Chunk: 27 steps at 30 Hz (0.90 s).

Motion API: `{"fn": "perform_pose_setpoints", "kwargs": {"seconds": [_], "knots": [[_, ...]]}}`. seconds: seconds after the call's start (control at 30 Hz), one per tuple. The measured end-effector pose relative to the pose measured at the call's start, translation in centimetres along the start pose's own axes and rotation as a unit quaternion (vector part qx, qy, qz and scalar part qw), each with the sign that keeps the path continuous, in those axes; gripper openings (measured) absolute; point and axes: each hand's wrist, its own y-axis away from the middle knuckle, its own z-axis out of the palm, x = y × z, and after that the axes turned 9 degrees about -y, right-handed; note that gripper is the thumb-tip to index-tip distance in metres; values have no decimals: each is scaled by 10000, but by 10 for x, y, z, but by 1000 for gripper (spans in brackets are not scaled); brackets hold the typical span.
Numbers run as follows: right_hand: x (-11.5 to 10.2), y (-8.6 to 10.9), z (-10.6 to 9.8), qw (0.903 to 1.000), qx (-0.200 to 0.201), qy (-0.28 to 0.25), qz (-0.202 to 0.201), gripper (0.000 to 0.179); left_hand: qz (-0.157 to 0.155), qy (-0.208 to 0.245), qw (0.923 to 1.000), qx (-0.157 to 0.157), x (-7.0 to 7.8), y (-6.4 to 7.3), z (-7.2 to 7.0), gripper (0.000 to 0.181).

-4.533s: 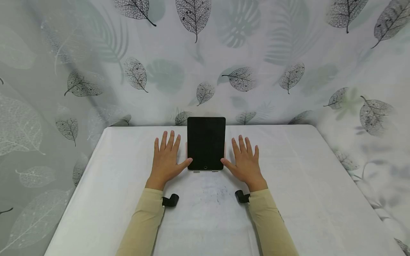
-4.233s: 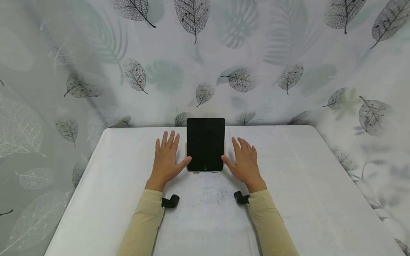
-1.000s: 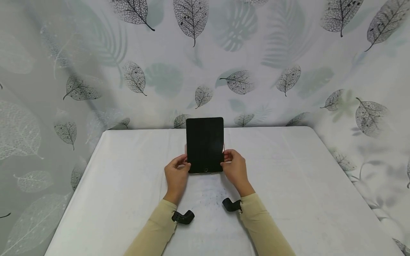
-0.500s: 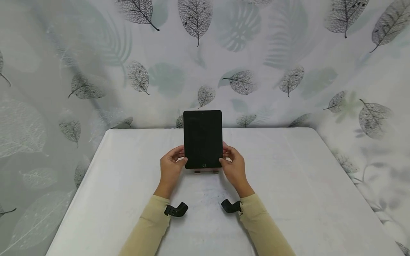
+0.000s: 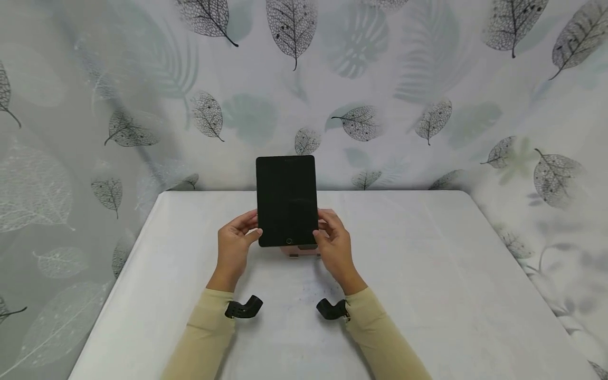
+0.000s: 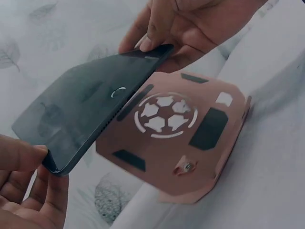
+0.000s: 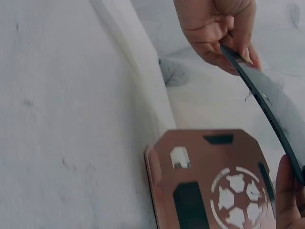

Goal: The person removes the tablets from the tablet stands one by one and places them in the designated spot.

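A black tablet (image 5: 287, 200) with a dark screen and round home button is held by both hands. My left hand (image 5: 234, 248) pinches its lower left edge, thumb on the front and fingers behind. My right hand (image 5: 336, 248) pinches the lower right edge in the same way. Behind it stands a rose-gold tablet stand (image 5: 304, 252), mostly hidden in the head view. The left wrist view shows the stand's plate (image 6: 157, 164) with a football-shaped cutout and dark pads, and the tablet (image 6: 76, 100) apart from it. In the right wrist view the stand (image 7: 202, 164) is partly cut off.
The stand rests on a table with a white cloth (image 5: 413, 274), near its back edge. A leaf-patterned curtain (image 5: 332, 79) hangs behind the table and along both sides. A small black wrist camera (image 5: 244, 307) is strapped to the left sleeve, another (image 5: 331, 309) to the right.
Both hands went from spread fingers beside the tablet to gripping its lower sides. The tablet has come up off the stand and shifted left, uncovering the stand's lower part.
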Motion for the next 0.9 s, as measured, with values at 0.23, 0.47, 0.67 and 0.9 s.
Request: {"fn": "perform_pose_setpoints", "kwargs": {"seconds": [0.23, 0.47, 0.67, 0.9], "knots": [[2, 2, 29, 9989, 306, -201, -283, 51, -299, 136, 9995, 32, 8, 1, -21, 57], [8, 9, 60, 9928, 724, -788, -540, 47, -434, 41, 9978, 509, 13, 6, -34, 56], [14, 20, 78, 9935, 282, -918, -614, 47, -707, -165, 9947, 732, 16, 3, -57, 55], [25, 30, 96, 9977, -22, -291, -610, 35, -1010, -854, 9904, 402, 18, -1, -86, 58]]}}
